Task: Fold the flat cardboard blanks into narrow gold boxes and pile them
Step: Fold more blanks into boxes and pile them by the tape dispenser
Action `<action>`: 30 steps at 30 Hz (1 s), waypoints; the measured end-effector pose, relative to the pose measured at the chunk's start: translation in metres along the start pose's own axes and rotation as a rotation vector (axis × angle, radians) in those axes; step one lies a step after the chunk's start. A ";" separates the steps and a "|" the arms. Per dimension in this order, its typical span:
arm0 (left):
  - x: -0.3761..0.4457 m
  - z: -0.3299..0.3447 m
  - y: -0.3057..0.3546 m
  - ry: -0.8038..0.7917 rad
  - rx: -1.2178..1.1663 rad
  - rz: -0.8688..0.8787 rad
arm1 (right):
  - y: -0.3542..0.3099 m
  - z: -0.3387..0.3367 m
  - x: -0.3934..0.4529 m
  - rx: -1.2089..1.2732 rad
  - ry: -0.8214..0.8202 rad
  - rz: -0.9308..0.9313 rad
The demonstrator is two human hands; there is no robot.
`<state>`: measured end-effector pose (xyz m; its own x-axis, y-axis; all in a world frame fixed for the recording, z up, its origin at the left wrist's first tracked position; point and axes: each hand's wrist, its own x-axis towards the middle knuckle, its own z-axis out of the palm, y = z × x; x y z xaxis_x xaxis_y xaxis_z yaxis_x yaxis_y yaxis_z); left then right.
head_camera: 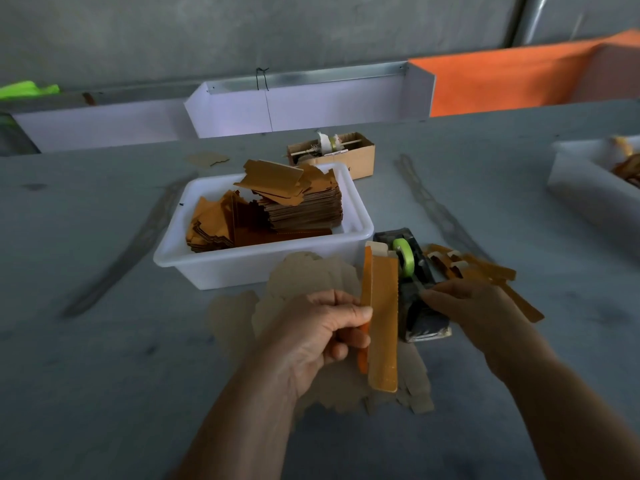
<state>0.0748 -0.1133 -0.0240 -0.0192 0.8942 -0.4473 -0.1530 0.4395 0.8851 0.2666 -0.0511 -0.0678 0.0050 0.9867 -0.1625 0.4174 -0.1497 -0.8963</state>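
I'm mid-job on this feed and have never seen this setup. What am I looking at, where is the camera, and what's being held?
There is no machine: one head-worn camera looks down at a person's two bare hands over a grey table. The left hand grips a half-folded narrow gold box, held upright. The right hand reaches to a black tape dispenser with a green roll; whether it holds anything is unclear. Behind is a white tub of flat gold blanks. Finished boxes lie piled to the right.
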 end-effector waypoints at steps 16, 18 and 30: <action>0.000 0.002 0.001 0.015 -0.033 -0.021 | 0.003 0.003 -0.023 0.078 0.177 -0.043; 0.000 0.002 0.001 0.025 -0.038 -0.028 | 0.005 0.007 -0.025 -0.040 0.241 -0.094; 0.003 0.000 0.006 -0.031 -0.094 -0.084 | 0.014 0.020 -0.031 -0.194 0.354 -0.173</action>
<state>0.0739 -0.1082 -0.0203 0.0284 0.8573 -0.5141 -0.2449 0.5046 0.8279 0.2545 -0.0852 -0.0836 0.2171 0.9621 0.1653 0.6026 0.0012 -0.7981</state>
